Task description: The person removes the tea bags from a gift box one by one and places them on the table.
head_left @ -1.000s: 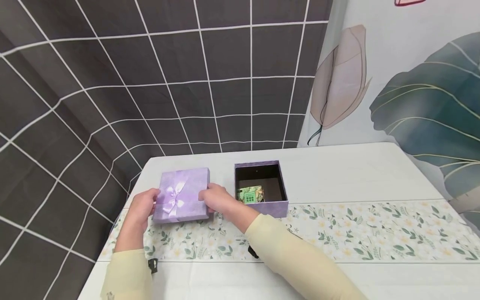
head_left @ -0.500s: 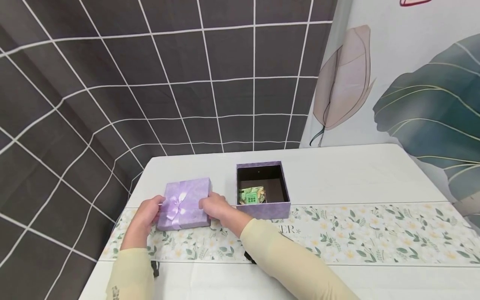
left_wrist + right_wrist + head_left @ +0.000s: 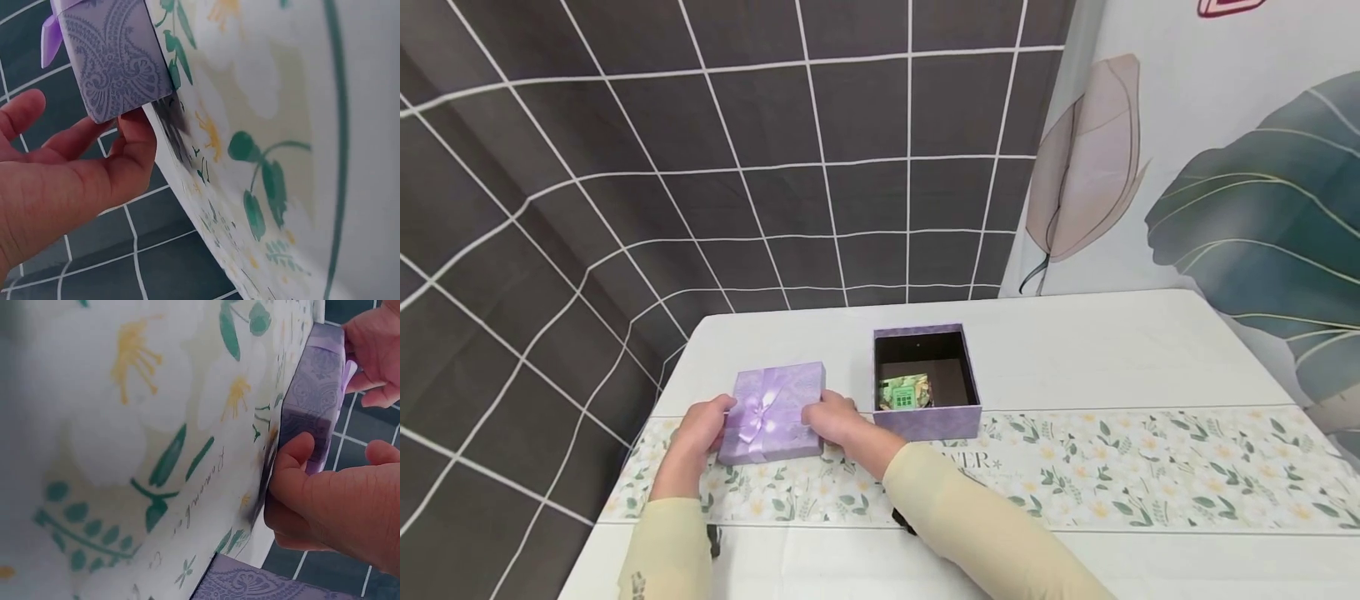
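In the head view, both hands are on a purple square box lid topped with a satin ribbon bow. My left hand grips its left edge. At the opposite edge is my right hand, also gripping. In the left wrist view, the left fingertips curl under the lid's corner. The right wrist view has the right fingers against the lid's side. The lid is at or very close to the tabletop; whether all of it touches is unclear.
To the lid's right stands the open purple box with a dark inside. A green printed packet lies in its near left part. Beneath is a white cloth with a floral band. A dark gridded curtain hangs behind.
Both hands have brought the lid down and toward me, mostly in the first half second, then slightly right. The open box and packet keep their places.
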`<move>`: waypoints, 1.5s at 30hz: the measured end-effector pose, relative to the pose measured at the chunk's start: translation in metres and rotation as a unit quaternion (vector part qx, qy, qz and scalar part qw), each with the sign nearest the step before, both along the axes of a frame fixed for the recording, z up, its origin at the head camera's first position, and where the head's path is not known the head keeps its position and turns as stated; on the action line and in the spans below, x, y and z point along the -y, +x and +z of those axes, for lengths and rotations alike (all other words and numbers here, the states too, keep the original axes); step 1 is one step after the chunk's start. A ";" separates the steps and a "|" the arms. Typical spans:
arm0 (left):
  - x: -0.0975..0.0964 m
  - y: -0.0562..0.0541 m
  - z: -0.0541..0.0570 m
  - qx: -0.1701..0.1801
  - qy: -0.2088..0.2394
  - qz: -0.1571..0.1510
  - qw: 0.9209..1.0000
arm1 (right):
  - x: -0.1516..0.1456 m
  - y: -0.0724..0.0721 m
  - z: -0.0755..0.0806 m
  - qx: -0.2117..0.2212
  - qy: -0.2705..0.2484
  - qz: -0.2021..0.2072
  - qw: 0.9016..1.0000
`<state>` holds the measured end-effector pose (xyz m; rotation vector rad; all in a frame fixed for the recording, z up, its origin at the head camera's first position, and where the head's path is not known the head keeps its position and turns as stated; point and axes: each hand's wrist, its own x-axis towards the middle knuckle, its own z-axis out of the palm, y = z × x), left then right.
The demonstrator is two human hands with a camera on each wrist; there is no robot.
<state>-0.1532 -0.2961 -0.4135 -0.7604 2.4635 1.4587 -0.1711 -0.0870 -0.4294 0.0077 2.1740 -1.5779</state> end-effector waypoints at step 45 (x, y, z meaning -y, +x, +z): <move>-0.181 0.004 -0.003 -0.254 -0.124 -0.280 0.918 | -0.145 -0.042 0.043 -0.132 0.162 0.078 0.975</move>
